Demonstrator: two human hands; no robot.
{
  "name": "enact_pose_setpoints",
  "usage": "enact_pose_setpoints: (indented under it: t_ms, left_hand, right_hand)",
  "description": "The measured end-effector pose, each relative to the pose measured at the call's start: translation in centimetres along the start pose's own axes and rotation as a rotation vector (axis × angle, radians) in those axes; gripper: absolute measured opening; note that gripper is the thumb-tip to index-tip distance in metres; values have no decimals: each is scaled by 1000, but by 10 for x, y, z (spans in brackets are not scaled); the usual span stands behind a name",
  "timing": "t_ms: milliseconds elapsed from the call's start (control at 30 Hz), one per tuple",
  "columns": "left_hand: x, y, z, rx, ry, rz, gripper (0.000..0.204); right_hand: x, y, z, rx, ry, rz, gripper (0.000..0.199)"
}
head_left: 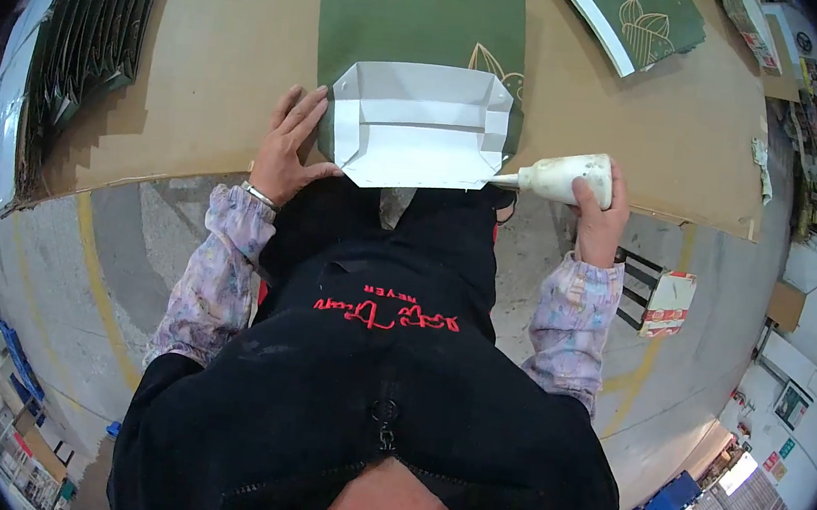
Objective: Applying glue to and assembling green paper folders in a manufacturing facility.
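left hand [288,153] at 10 o'clock, fingers extended toward 1, thumb splayed toward 3 | right hand [604,221] at 2, fingers curled | forearms [217,275] aimed 12–1

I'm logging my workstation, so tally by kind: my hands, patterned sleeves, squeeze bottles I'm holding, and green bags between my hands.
Left hand and right hand: 2
Patterned sleeves: 2
White squeeze bottle: 1
Green bag with opened white base: 1
Total: 6

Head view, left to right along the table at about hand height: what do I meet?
Row of dark green folded bags → left hand → green bag with white base → white bottle, its nozzle pointing left, held in the right hand.
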State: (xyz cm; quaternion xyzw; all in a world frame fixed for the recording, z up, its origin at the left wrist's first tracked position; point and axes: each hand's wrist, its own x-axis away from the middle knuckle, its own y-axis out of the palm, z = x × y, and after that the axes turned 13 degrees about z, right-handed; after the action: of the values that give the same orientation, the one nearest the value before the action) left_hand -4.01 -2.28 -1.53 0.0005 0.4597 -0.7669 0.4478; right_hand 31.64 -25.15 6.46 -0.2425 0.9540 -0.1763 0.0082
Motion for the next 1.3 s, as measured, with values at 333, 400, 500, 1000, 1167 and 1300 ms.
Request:
enact_pose_setpoints:
  t_ms: [333,400,500,1000,1167,1300]
  left_hand:
    - [2,-2,0,-7,-17,-29,96]
    - [0,-3,1,-13,-19,-33,96]
    - [1,-5,2,-16,-29,-38,96]
    - [0,-8,5,-31,-51,-69,94]
    - [-1,-7,5,-31,-68,-31,76]
    - [-10,-4,2,-27,-2,62,45]
  right_hand:
    - [-104,-86,4,-313,216,162,54]
    - [-134,-107,6,143,232,103,65]
    - [-165,-119,9,605,229,3,75]
    - [-204,-109,54,855,70,-242,107]
    - [-195,-83,21,1219,-1009,-17,76]
    - [-108,7,-26,505,-551,-403,48]
